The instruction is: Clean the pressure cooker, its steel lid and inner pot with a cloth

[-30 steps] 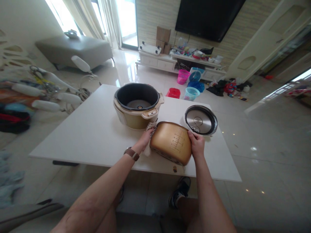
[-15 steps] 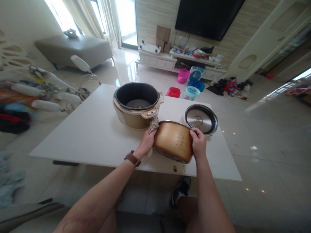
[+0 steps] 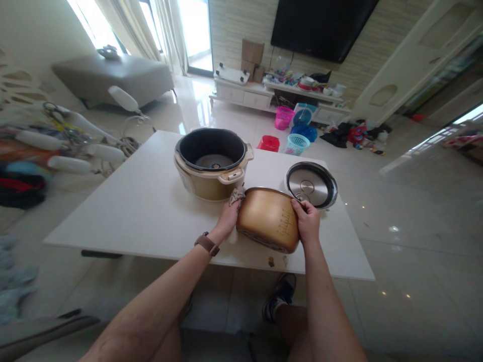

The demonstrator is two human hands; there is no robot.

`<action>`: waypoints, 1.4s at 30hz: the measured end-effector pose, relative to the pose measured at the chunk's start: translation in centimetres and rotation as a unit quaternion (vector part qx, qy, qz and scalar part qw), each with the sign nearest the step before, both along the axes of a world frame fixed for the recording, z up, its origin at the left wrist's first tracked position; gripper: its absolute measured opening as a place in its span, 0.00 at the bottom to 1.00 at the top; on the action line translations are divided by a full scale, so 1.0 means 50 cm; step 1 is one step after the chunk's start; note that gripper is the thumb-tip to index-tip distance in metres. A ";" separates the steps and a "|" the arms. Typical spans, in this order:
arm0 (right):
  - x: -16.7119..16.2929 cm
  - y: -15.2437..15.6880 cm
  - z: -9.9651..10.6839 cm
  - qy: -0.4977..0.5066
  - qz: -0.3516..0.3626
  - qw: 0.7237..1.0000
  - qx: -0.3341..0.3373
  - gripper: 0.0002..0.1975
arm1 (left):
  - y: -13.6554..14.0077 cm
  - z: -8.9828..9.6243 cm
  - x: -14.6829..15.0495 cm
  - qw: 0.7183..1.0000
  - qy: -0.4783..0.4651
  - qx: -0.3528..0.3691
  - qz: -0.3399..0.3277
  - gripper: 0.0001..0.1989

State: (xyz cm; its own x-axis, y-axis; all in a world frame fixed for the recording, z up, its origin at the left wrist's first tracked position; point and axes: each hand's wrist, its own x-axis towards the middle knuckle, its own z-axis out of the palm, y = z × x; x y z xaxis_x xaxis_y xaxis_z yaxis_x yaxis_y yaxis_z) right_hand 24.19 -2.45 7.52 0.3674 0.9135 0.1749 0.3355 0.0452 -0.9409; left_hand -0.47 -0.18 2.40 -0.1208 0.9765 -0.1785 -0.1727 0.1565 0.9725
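Note:
A gold inner pot (image 3: 266,218) with dark level marks on its side is tilted above the front of the white table (image 3: 124,201). My right hand (image 3: 307,220) pinches its rim on the right. On the other side my left hand (image 3: 227,218), with a watch on the wrist, is closed on a patterned cloth (image 3: 237,195) pressed to the pot's wall. Behind them stands the cooker body (image 3: 211,183), its dark inside exposed. The round lid (image 3: 312,185) lies with its metal underside up, right of the pot. The pot's inside is hidden from me.
Two small bits, one a dark scrap (image 3: 270,261), lie at the table's front edge. Past the far edge are a red stool (image 3: 268,143) and a light blue basket (image 3: 297,144). White lamp arms (image 3: 71,164) stand close to the table's left side.
The pot has turned a little in my hands: its level marks have shifted to the right. My right hand's fingers have moved slightly left along the rim.

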 end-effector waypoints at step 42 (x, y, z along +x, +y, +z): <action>-0.015 0.015 -0.040 0.063 -0.007 0.998 0.018 0.33 | 0.011 0.014 -0.033 0.999 -0.012 -0.036 0.001 0.22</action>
State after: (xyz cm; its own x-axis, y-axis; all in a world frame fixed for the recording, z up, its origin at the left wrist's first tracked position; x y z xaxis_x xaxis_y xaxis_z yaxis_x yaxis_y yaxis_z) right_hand 23.45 -1.68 5.54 0.4018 0.9017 0.1598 0.2162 0.0762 -0.9734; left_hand -2.10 0.35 3.11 -0.1171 0.9607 -0.2517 -0.1957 0.2262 0.9542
